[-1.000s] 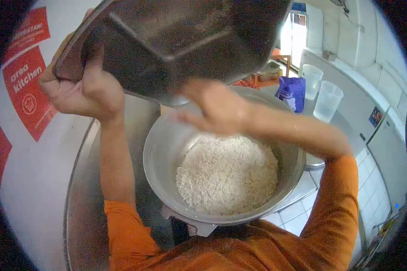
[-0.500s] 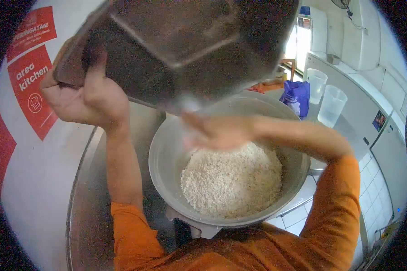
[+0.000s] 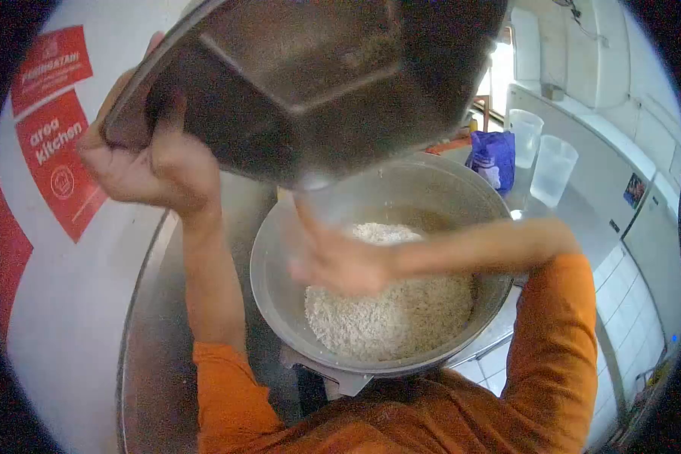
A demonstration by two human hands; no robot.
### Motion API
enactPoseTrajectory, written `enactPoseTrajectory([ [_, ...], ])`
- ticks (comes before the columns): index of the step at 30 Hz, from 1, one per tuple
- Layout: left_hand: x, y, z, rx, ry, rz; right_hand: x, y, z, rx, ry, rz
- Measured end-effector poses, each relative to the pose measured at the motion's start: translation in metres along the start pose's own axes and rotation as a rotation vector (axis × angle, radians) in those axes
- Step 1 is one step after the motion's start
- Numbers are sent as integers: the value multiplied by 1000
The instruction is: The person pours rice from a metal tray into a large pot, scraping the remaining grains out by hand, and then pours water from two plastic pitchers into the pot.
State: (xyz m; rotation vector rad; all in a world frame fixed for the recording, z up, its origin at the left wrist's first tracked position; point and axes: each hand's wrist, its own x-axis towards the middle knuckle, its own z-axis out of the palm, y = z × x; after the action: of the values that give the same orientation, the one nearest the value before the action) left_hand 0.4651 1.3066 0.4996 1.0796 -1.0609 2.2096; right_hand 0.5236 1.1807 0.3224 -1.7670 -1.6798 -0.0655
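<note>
My left hand (image 3: 155, 163) is closed on the rim of a large dark tub (image 3: 340, 113), thumb on the near face and fingers behind. The tub hangs tilted above a big grey metal pot (image 3: 263, 299), its lower edge over the pot's far left side. White grains like rice (image 3: 363, 321) lie heaped in the pot. My right hand (image 3: 348, 261) is over the grains, just below the tub's lower corner, one finger stretched up toward it. Motion smears this hand. A whitish blur shows at the tub's edge by that fingertip.
The pot stands at a metal counter (image 3: 166, 325). Behind it to the right are a purple bag (image 3: 492, 161) and two translucent plastic jugs (image 3: 554, 170). Red signs (image 3: 60, 163) hang on the left wall. White floor tiles (image 3: 613, 303) show at the right.
My right hand has dropped lower and toward me, from just under the tub's edge to over the grains. The tub, in my left hand, has shifted slightly.
</note>
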Motion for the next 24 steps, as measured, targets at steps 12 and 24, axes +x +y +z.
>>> enactPoseTrajectory([
  [12, -3, 8, 6, 75, 23, -114, 39, -24, -68, 116, -75, -254],
  [24, 6, 18, -20, 355, -8, -181, 14, -51, -113, -402, -77, -40],
])
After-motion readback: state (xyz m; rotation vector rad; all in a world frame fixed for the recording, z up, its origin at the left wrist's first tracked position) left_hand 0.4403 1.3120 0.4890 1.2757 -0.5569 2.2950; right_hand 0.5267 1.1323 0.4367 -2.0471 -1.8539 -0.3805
